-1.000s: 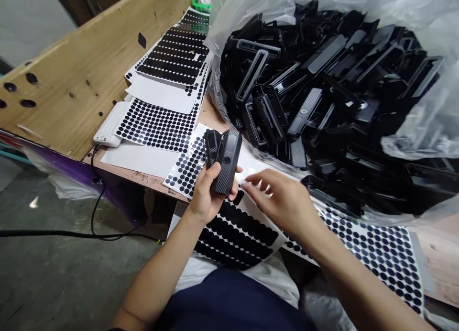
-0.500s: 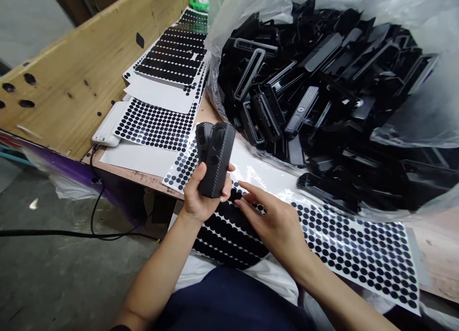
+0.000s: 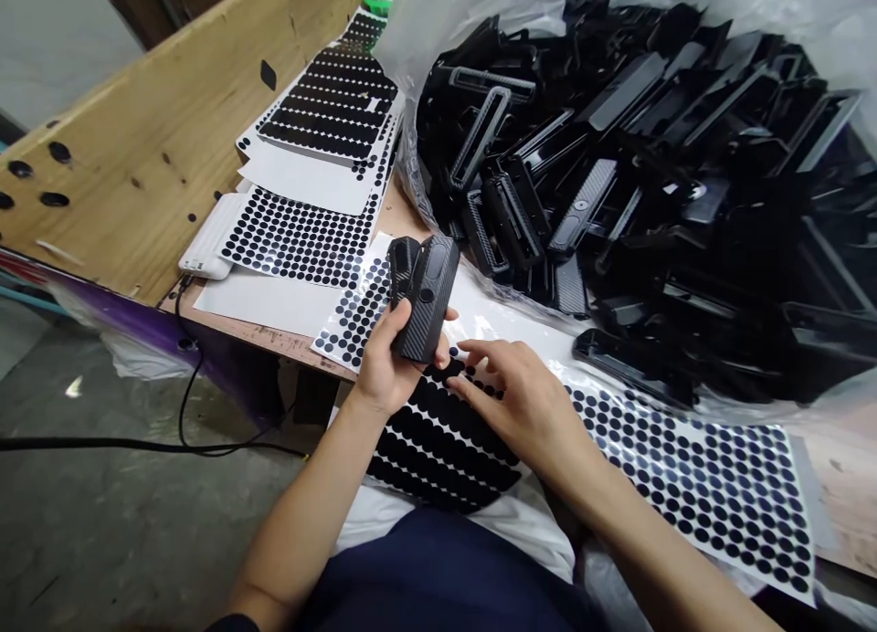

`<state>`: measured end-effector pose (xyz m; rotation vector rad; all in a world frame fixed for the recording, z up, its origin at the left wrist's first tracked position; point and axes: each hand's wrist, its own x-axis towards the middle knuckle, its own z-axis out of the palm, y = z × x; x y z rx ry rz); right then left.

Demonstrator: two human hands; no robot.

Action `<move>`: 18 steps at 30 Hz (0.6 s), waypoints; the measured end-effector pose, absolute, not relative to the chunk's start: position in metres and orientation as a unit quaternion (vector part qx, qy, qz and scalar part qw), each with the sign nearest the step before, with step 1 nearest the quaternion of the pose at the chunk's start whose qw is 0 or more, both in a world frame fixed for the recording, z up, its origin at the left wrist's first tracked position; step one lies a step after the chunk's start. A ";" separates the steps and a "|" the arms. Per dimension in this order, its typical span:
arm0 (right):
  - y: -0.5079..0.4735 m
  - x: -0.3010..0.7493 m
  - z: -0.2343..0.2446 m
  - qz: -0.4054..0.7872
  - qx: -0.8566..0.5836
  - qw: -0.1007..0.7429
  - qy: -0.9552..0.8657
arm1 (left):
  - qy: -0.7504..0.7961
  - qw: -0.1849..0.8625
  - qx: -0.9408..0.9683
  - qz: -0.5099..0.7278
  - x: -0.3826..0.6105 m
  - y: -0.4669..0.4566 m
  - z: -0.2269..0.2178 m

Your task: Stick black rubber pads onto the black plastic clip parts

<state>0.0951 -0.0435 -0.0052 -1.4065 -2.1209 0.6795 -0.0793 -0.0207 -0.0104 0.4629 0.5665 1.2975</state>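
Note:
My left hand (image 3: 387,367) is wrapped around two black carbon-pattern plastic parts (image 3: 426,296), holding them upright above the table's front edge. My right hand (image 3: 521,404) rests just to their right, fingers stretched out, with the fingertips touching a sheet of black oval stickers (image 3: 438,440) that hangs over my lap. A long sheet of small round black stickers (image 3: 685,486) lies under my right forearm.
A big clear plastic bag (image 3: 425,29) full of black plastic parts (image 3: 650,184) fills the right side of the table. Several more sticker sheets (image 3: 301,239) lie at the left, beside a white box (image 3: 209,239). A wooden board (image 3: 171,121) leans at the left. A black cable (image 3: 137,447) runs over the floor.
My right hand dropped from beside the held parts down onto the oval sticker sheet. My left hand shifted slightly with the parts still in it.

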 end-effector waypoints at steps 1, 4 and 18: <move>-0.043 0.095 -0.006 0.210 -0.510 0.254 -0.795 | 0.261 0.737 0.203 0.590 -0.079 -0.020 -0.012; -0.043 0.095 -0.004 0.134 -0.459 0.269 -0.836 | 0.272 0.734 0.198 0.590 -0.078 -0.019 -0.011; 0.015 0.109 0.059 0.568 -0.479 0.438 -0.506 | 0.282 0.750 0.302 0.517 -0.081 -0.026 -0.011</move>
